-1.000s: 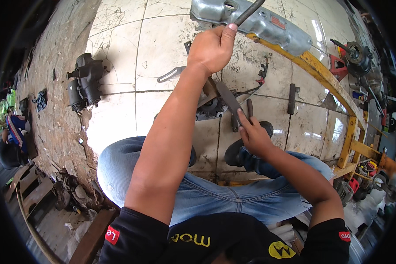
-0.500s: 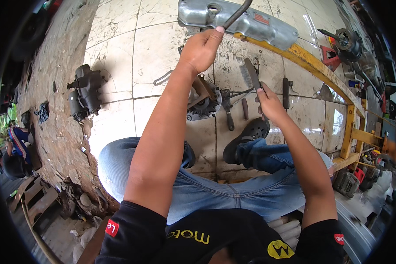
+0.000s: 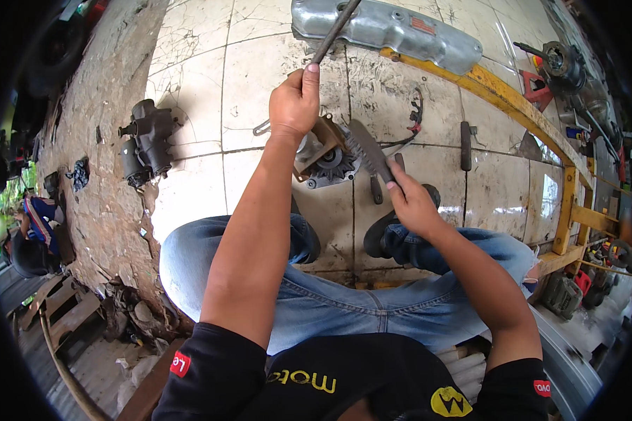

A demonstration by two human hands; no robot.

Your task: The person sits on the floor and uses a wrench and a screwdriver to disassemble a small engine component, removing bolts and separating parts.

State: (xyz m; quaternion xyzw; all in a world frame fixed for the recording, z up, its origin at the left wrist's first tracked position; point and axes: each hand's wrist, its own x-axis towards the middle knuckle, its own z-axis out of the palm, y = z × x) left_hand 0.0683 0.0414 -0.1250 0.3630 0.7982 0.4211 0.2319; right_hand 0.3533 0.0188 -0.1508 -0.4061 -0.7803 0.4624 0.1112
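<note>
My left hand (image 3: 293, 102) is wrapped round the end of a dark, slim rod or hose (image 3: 336, 31), which slants up past the top edge of the view. My right hand (image 3: 416, 205) grips a wire brush (image 3: 372, 151) by its handle; its bristles face left, close beside an alternator-like part (image 3: 332, 167). That part, with a fan and a rusty bracket (image 3: 318, 149), rests on the tiles between my feet, partly behind my left hand. Whether the bristles touch it, I cannot tell. A dark-handled tool (image 3: 376, 189) lies under the brush, partly covered.
A dark starter-motor-like part (image 3: 147, 137) stands on the left. Beyond my hands lies a silver valve cover (image 3: 393, 35), beside a yellow metal frame (image 3: 516, 104) running down the right. Wires (image 3: 418, 116) and a black-handled tool (image 3: 465, 146) lie on the tiles.
My left hand has come lower and to the left with the rod. My right hand has moved down and left, bringing the wire brush close to the alternator-like part.
</note>
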